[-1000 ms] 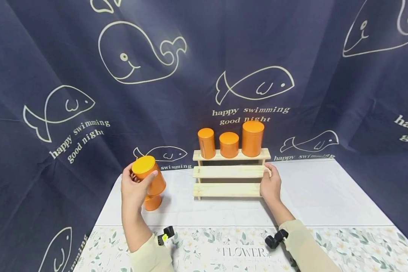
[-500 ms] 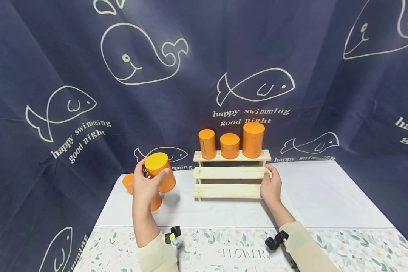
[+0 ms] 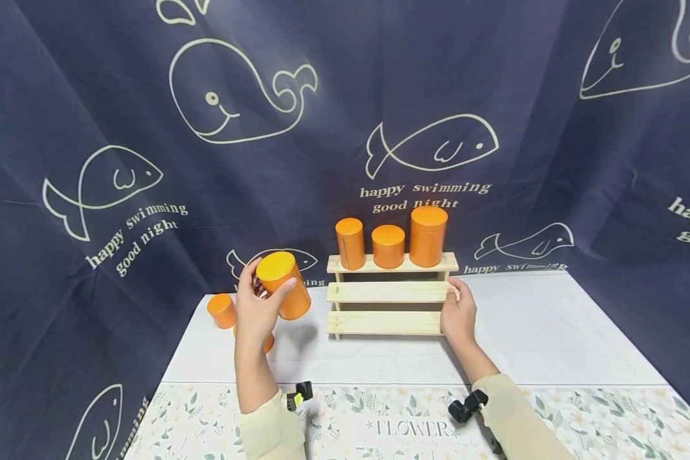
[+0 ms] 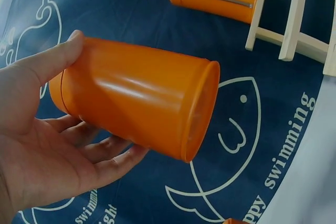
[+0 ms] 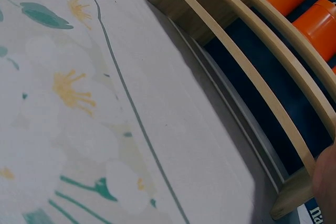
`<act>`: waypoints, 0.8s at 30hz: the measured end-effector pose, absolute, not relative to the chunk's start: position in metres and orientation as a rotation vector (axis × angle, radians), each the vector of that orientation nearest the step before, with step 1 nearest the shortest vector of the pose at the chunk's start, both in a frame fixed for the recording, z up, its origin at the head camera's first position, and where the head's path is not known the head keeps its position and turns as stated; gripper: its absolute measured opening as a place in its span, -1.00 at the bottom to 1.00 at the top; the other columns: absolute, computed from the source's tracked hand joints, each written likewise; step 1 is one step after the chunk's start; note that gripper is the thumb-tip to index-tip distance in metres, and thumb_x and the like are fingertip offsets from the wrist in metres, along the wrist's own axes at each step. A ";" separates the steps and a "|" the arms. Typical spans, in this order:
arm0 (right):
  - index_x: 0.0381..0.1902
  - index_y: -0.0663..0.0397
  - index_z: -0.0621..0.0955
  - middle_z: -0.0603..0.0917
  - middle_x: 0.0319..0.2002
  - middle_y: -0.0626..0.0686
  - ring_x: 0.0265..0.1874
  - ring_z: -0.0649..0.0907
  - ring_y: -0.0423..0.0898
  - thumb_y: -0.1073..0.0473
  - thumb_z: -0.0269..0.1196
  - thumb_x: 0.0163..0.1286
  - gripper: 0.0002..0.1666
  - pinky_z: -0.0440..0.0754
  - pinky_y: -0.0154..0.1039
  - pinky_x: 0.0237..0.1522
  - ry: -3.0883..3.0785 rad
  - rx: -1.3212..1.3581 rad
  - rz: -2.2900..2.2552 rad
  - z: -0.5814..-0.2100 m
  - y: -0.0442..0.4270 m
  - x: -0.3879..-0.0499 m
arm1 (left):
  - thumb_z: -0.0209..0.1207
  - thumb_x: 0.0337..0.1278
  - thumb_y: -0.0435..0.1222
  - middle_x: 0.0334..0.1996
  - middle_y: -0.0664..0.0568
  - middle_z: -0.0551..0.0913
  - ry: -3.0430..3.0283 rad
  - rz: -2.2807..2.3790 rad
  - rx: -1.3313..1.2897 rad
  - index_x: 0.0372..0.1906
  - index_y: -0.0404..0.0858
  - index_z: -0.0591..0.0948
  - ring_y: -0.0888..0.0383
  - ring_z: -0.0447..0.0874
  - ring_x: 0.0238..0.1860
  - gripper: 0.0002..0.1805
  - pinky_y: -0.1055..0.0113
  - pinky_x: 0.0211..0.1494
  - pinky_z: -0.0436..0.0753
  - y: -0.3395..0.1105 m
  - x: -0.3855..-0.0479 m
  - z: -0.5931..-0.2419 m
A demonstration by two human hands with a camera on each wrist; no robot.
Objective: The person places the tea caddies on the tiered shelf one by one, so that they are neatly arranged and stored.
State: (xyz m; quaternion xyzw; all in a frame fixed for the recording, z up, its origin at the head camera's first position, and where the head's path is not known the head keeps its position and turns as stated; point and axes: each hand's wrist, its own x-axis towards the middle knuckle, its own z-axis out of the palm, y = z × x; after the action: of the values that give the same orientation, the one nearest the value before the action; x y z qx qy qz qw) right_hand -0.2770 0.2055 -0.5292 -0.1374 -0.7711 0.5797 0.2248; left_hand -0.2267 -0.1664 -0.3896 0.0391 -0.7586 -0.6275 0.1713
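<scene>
My left hand (image 3: 257, 312) grips a large orange canister (image 3: 287, 287) with a yellow-orange lid, holding it tilted above the table. In the left wrist view the thumb and fingers wrap the lid end of the canister (image 4: 142, 95). My right hand (image 3: 459, 311) holds the right end of a three-tier wooden shelf (image 3: 388, 292). On its top tier stand a narrow canister (image 3: 351, 246), a short canister (image 3: 388, 247) and a tall wide canister (image 3: 428, 237), all orange. The middle and bottom tiers are bare.
A small orange canister (image 3: 222, 311) stands at the table's left edge. Another orange canister (image 3: 269, 343) is mostly hidden behind my left wrist. A floral mat (image 3: 379, 409) lines the front of the white table (image 3: 552, 326); a dark whale-print curtain (image 3: 333, 128) hangs behind.
My left hand has carried the large canister to the right and slightly up, toward the shelf. The small canister at the left edge has come into sight. My right hand stays on the shelf.
</scene>
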 end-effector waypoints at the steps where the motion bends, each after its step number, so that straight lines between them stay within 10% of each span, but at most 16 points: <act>1: 0.44 0.23 0.46 0.46 0.50 0.34 0.60 0.34 0.28 0.25 -0.09 0.68 -0.52 0.24 0.22 0.64 -2.126 -0.379 1.601 -0.529 0.205 -0.277 | 0.54 0.15 -0.19 0.45 -0.12 0.49 -2.155 -1.788 0.103 0.61 -0.13 0.28 -0.12 0.48 0.43 -0.03 -0.08 0.61 0.43 -0.165 -0.227 -0.390; 24: 0.47 0.20 0.44 0.43 0.52 0.33 0.61 0.31 0.28 0.23 -0.12 0.69 -0.50 0.21 0.22 0.65 -2.149 -0.390 1.599 -0.530 0.206 -0.278 | 0.54 0.14 -0.24 0.41 -0.09 0.48 -2.169 -1.855 -0.118 0.58 -0.15 0.30 -0.10 0.49 0.35 -0.05 -0.08 0.56 0.47 -0.130 -0.243 -0.400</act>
State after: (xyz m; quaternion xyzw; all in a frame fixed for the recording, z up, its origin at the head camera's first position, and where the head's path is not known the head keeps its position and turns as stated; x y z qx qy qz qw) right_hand -0.2775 0.2065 -0.5305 -0.1407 -0.7753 0.5769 0.2154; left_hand -0.2431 -0.1300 -0.4000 -0.0409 -0.7516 -0.6428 0.1422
